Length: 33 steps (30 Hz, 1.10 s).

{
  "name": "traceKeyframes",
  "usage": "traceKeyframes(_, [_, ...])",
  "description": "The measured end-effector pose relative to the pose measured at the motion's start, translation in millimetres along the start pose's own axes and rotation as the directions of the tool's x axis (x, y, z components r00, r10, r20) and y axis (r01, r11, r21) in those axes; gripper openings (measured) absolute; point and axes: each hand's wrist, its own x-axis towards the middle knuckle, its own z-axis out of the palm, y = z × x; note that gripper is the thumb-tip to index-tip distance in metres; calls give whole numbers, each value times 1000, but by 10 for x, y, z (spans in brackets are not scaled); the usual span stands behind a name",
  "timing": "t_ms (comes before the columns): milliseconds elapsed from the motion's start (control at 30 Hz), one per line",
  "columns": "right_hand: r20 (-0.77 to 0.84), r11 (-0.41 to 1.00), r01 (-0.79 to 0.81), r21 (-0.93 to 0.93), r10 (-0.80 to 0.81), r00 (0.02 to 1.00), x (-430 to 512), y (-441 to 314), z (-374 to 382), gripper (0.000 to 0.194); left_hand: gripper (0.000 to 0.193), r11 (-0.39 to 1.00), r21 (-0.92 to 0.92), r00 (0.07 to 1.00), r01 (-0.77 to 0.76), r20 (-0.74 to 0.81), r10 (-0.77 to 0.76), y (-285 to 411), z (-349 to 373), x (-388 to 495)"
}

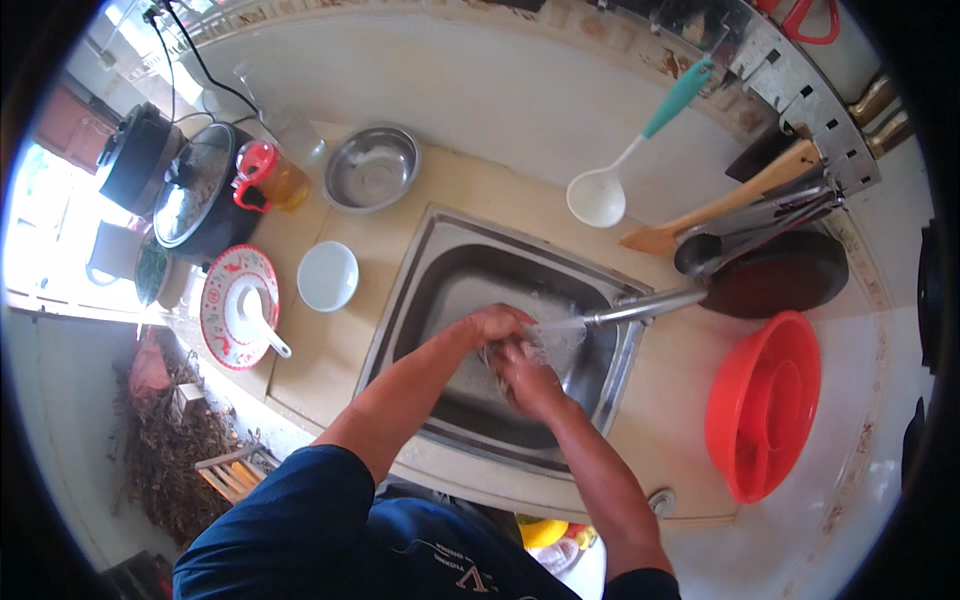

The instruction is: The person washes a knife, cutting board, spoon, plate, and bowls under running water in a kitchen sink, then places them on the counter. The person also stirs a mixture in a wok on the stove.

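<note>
Both hands are together inside a stainless steel sink (442,300), under water running from a metal faucet (645,304). My left hand (504,325) is on the far side, its fingers bent in the stream. Just below it, my right hand (529,379) presses against a greyish, cloth-like thing (498,367). The hands hide most of that thing, so what it is exactly cannot be told. Water splashes over the fingers and onto the sink floor.
Left of the sink stand a white bowl (328,276), a metal basin (373,169), a red-patterned plate (217,322) with a white spoon (264,322), a red-lidded jug (281,180) and a lidded pot (199,180). Right are a red plastic basin (765,409) and hanging utensils, including a white ladle (598,199).
</note>
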Motion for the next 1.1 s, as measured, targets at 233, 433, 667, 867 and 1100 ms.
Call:
traceKeyframes(233, [-94,995,-44,87,52,994,-99,188,104,36,49,973,-164,983,-161,66,173,-153,-62,151])
traceKeyframes(433, [-106,952,-150,268,183,977,-13,386,228,37,50,920,-210,876,-330,-432,215,-106,558,227])
traceKeyframes(667, [11,986,-94,-140,96,995,-94,248,-108,53,36,929,-179,879,-325,-420,226,-45,403,154])
traceKeyframes(867, [317,256,-475,842,477,820,21,10,8,54,35,944,15,853,-329,-425,304,51,450,38])
traceKeyframes(1100, [17,341,-281,897,609,793,149,7,168,47,56,622,-752,960,-219,-52,274,103,315,-338])
